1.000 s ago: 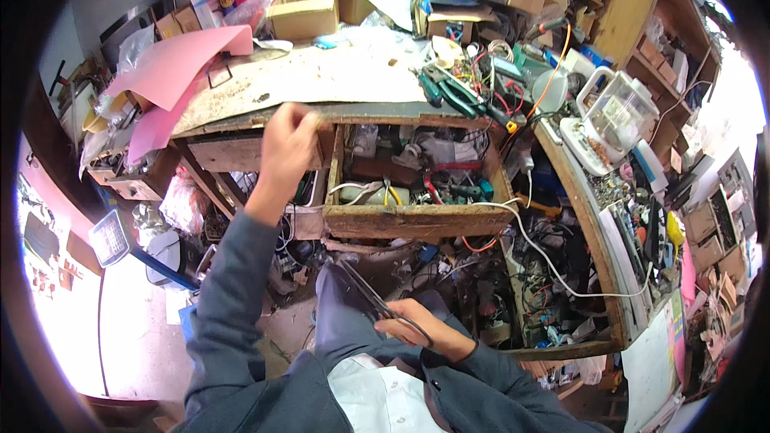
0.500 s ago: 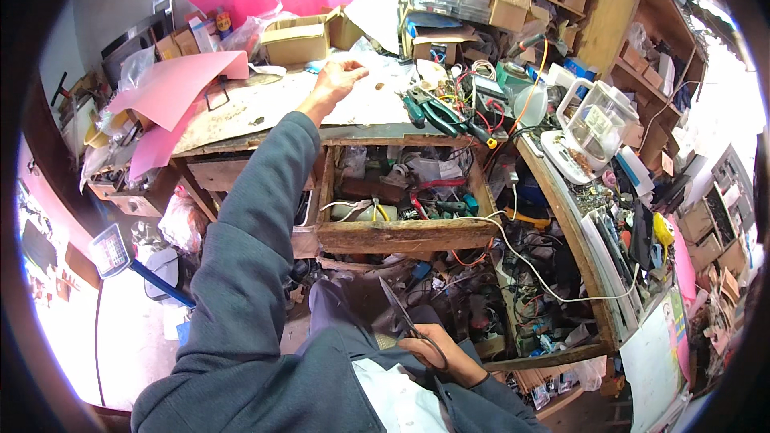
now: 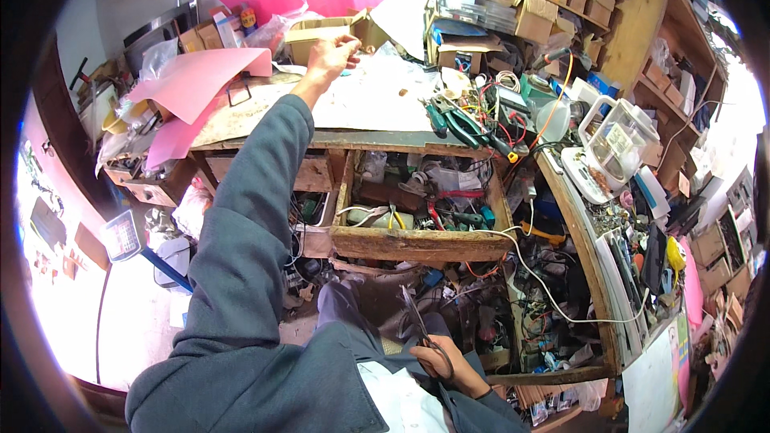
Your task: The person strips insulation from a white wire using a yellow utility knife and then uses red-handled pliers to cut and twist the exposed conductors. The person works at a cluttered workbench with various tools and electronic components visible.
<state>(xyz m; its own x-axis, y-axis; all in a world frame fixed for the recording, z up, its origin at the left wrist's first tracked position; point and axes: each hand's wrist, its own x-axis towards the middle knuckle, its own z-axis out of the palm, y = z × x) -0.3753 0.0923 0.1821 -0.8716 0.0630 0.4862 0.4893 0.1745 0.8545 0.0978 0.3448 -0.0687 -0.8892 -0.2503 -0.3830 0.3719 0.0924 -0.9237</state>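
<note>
My left hand [image 3: 327, 62] reaches out above the worktable, in front of an open cardboard box [image 3: 311, 42]. Its fingers are bent and pinched together; whatever may be between them is too small to make out. Below it, a large white sheet [image 3: 373, 103] covers the middle of the tabletop. Down at my lap, my right hand [image 3: 439, 359] grips dark-handled scissors [image 3: 417, 322] by the handle loops. The blades point up and away from me, toward the pulled-out wooden drawer [image 3: 421, 247].
Pliers [image 3: 461, 124] and tangled wires lie right of the sheet. A pink sheet [image 3: 204, 80] curls over the table's left side. The drawer, full of tools, juts toward my knees. A clear plastic jug [image 3: 622, 132] stands at right, and a white cable [image 3: 553, 314] droops below.
My left hand has moved left and farther away over the table, toward the cardboard box. The whole view has shifted slightly. My right hand stays at my lap with the scissors.
</note>
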